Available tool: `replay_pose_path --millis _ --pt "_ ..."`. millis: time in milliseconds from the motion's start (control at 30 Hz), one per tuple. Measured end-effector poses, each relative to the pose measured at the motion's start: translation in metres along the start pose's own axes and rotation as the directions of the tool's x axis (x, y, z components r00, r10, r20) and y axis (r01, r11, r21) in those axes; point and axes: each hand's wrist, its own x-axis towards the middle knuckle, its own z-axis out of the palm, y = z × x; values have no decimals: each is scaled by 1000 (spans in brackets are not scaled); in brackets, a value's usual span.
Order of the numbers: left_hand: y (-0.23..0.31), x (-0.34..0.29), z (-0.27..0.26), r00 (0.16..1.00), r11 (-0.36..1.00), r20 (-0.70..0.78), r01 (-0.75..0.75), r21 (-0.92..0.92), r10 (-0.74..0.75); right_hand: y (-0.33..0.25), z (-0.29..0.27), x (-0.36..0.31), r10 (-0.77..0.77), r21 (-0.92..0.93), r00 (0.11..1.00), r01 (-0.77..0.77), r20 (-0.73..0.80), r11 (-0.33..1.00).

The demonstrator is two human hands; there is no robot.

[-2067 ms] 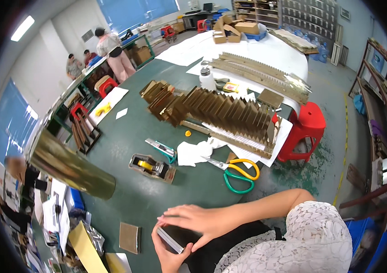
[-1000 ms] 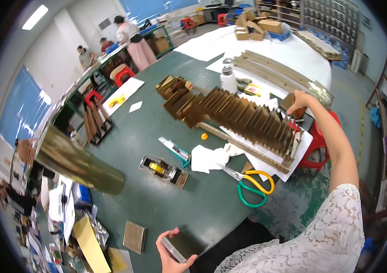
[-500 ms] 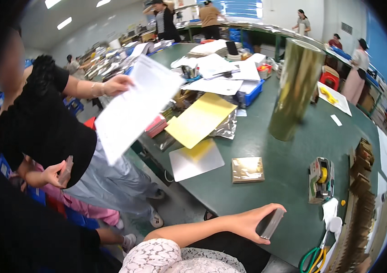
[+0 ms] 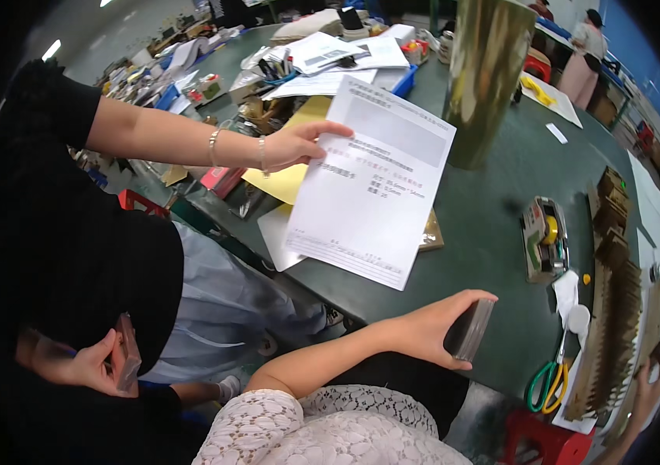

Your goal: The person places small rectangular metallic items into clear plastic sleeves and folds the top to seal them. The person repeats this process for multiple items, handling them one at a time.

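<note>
My left hand (image 4: 423, 329) is wrapped round a thin, dark grey stack of cards (image 4: 473, 332) with shiny edges, held upright by its ends above the near table edge. At the far right rim, my right hand (image 4: 650, 387) shows with its fingers apart beside a white sheet; nothing can be made out in its grip. A co-worker's hand (image 4: 299, 146) holds a printed white sheet (image 4: 368, 209) over the table, in front of me. This sheet hides most of a gold-coloured block (image 4: 432, 234). The co-worker's other hand (image 4: 93, 368) grips a similar small stack (image 4: 127, 356).
On the green table (image 4: 500, 232) stand a tall gold film roll (image 4: 485, 85) and a tape dispenser (image 4: 547, 236). Scissors (image 4: 551, 380) lie near a long brown serrated strip (image 4: 613, 333). Papers and a blue tray (image 4: 403, 81) sit farther back. A red stool (image 4: 547, 442) stands below the near edge.
The co-worker's sheet has swung right and now hangs over the table, covering much of the gold block. My left hand still holds its stack. My right hand has come into view at the right.
</note>
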Motion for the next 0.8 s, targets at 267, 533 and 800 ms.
replay_pose_path --millis 267,533,800 --pt "3 1 -2 995 996 45 87 19 -88 -209 151 -91 -255 753 934 -23 251 658" --pt "0 -1 -7 990 992 95 113 -51 -108 -222 207 -125 -274 817 879 -192 390 544" --pt "-3 4 -3 994 998 91 56 -20 -54 -230 202 -125 -276 801 828 -300 488 518"
